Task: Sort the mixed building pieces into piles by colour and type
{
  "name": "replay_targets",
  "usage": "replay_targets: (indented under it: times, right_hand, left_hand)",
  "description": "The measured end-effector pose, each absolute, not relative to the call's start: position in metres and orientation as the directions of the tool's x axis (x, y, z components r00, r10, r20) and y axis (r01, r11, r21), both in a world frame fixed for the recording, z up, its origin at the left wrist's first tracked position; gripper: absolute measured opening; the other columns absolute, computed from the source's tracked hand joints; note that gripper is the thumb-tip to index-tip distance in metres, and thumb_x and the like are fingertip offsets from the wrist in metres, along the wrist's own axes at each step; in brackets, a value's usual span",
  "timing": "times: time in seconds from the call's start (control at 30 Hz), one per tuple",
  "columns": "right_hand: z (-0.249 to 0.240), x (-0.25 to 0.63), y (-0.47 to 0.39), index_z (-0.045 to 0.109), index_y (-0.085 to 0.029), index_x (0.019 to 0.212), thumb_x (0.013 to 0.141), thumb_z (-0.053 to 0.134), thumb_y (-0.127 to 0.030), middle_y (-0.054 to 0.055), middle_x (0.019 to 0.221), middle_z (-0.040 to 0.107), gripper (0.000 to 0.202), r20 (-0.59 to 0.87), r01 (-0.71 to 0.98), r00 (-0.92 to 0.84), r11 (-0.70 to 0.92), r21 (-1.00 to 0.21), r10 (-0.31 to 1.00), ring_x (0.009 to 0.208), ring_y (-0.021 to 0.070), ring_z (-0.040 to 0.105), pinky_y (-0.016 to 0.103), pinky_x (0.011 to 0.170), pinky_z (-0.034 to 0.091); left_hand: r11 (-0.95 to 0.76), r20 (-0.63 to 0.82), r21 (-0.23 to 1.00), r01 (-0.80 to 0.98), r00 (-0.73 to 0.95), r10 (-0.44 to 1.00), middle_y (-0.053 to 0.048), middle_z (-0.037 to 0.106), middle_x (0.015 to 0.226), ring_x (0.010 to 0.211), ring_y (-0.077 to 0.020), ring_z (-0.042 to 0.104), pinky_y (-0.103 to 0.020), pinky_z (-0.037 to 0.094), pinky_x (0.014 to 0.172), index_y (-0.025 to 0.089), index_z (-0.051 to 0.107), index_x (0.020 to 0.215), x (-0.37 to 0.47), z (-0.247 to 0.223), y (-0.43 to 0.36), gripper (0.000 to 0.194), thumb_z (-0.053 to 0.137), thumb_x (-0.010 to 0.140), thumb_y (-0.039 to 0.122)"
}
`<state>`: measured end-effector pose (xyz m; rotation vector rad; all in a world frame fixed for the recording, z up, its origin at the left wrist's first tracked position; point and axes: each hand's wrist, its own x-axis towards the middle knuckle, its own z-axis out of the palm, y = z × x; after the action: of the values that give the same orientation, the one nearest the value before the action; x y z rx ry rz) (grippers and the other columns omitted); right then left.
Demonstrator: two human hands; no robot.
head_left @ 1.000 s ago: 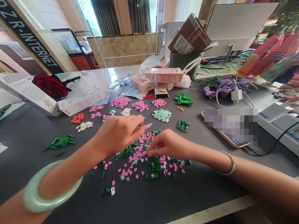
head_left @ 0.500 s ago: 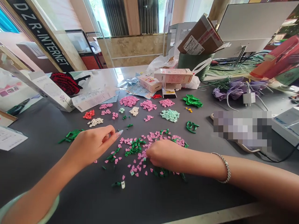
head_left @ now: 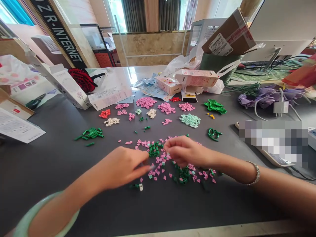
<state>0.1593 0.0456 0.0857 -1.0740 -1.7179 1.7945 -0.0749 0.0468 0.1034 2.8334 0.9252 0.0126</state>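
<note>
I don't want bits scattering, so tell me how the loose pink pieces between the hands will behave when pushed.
The pink pieces look small, so they are probably light and would slide easily across the flat table. Their crisp, angular outlines suggest they are stiff rather than floppy, and more likely to skid than roll.

Pink pieces (head_left: 162, 159) and deep green pieces (head_left: 154, 149) mid-frame, dark grey tabletop (head_left: 158, 210) below, mint pile (head_left: 190, 120) right of centre, pale green bangle (head_left: 37, 209) lower left, red-and-black banded bundle (head_left: 80, 80) upper left
</note>
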Motion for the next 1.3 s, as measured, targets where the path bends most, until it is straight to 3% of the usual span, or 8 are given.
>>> replay_targets:
  times: [0.13,0.33,0.47,0.57,0.67,0.8,1.1,1.3]
  right_hand:
    - [0.086,0.158,0.048,0.028,-0.023,0.068,0.075,0.044,-0.025,-0.012,0.049,0.017,0.018,-0.421,-0.183,-0.561,-0.603,-0.776,0.712,0.041,0.0048,0.005,0.017,0.035,0.007]
    - [0.081,0.16,0.054,0.031,-0.02,0.064,0.061,0.047,-0.023,-0.008,0.048,0.033,0.016,-0.504,-0.199,-0.599,-0.725,-0.659,0.622,0.039,0.0029,0.01,0.017,0.035,0.007]
    - [0.082,0.161,0.054,0.028,-0.02,0.06,0.065,0.05,-0.025,-0.008,0.051,0.028,0.023,-0.455,-0.054,-0.59,-0.595,-0.802,0.667,0.042,0.0033,0.013,0.019,0.039,0.01]
    - [0.084,0.161,0.054,0.041,-0.019,0.058,0.071,0.057,-0.023,-0.008,0.05,0.031,0.022,-0.313,0.251,-0.569,-0.202,-0.947,0.761,0.044,0.0047,0.023,0.021,0.042,0.018]
    - [0.082,0.16,0.055,0.066,-0.016,0.071,0.072,0.065,-0.018,-0.006,0.052,0.044,0.002,-0.129,0.518,-0.619,0.28,-0.809,0.774,0.051,0.007,0.038,0.023,0.051,0.029]
    - [0.073,0.157,0.058,0.074,-0.018,0.09,0.077,0.062,-0.01,0.0,0.071,0.066,0.019,-0.07,0.546,-0.729,0.515,-0.661,0.681,0.062,0.0107,0.055,0.025,0.063,0.04]
    - [0.072,0.155,0.058,0.067,-0.014,0.077,0.084,0.052,-0.013,0.003,0.072,0.061,0.016,-0.052,0.538,-0.791,0.653,-0.533,0.609,0.067,0.013,0.051,0.027,0.066,0.037]
    - [0.077,0.156,0.05,0.057,-0.016,0.074,0.073,0.052,-0.014,-0.003,0.062,0.049,0.006,-0.077,0.533,-0.646,0.377,-0.758,0.76,0.055,0.008,0.039,0.023,0.055,0.031]
  left_hand:
    - [-0.862,-0.115,0.037,0.505,0.859,0.498,0.005,0.057,0.06,0.05,-0.0142,0.055,-0.026,0.028,0.047,0.019,0.049,0.073,-0.065,0.099,0.034,0.024,0.053,0.093,0.032]
    - [-0.88,-0.135,-0.119,0.459,0.871,0.472,0.003,0.059,0.059,0.048,-0.0173,0.057,-0.029,0.025,0.043,0.019,0.05,0.071,-0.06,0.089,0.031,0.028,0.064,0.086,0.038]
    - [-0.882,-0.156,-0.168,0.44,0.872,0.465,0.002,0.061,0.061,0.05,-0.0185,0.061,-0.03,0.025,0.042,0.018,0.051,0.073,-0.059,0.082,0.033,0.028,0.063,0.086,0.039]
    - [-0.885,-0.162,-0.215,0.413,0.879,0.449,0.001,0.063,0.063,0.052,-0.0189,0.063,-0.03,0.028,0.042,0.018,0.052,0.078,-0.058,0.077,0.033,0.023,0.061,0.089,0.036]
    - [-0.88,-0.15,-0.27,0.391,0.885,0.44,0.001,0.063,0.064,0.052,-0.0199,0.063,-0.031,0.031,0.041,0.018,0.053,0.081,-0.058,0.071,0.032,0.02,0.058,0.09,0.035]
    - [-0.874,-0.093,-0.317,0.367,0.905,0.414,0.001,0.06,0.062,0.05,-0.0187,0.06,-0.032,0.033,0.041,0.018,0.053,0.08,-0.06,0.065,0.03,0.015,0.057,0.09,0.029]
    - [-0.866,0.061,-0.425,0.265,0.962,0.265,0.0,0.053,0.055,0.044,-0.0177,0.05,-0.03,0.034,0.042,0.017,0.051,0.071,-0.064,0.066,0.024,0.016,0.047,0.072,0.001]
    - [-0.852,0.158,-0.448,0.27,0.962,0.222,0.001,0.047,0.049,0.041,-0.0156,0.044,-0.029,0.03,0.04,0.018,0.047,0.062,-0.062,0.07,0.025,0.021,0.045,0.075,0.002]
